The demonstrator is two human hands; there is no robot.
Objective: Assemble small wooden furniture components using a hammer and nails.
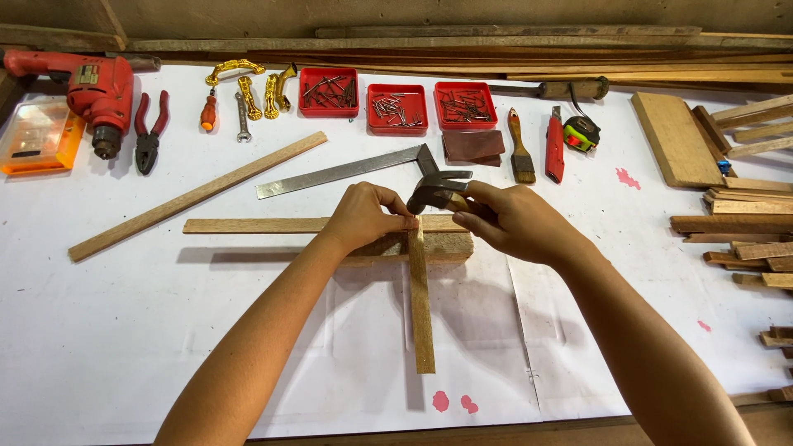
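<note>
My left hand point(362, 216) pinches at the top end of a thin wooden strip point(420, 306) that runs toward me across a thicker wooden block point(450, 245). A second strip point(252, 225) lies crosswise, meeting the first under my fingers. My right hand point(516, 221) grips a dark metal hammer head point(438, 192) close to the head, held just above the joint. Whether a nail stands between my left fingers is hidden.
Red drill point(95, 89), pliers point(149, 128), screwdriver point(210, 111), gold handles point(248, 83) and three red nail trays point(396, 107) line the far side. A steel square point(339, 172), brush point(519, 149), red knife point(553, 149), tape measure point(581, 132) lie nearby. Wood offcuts point(743, 215) pile right; a loose strip point(194, 196) lies left.
</note>
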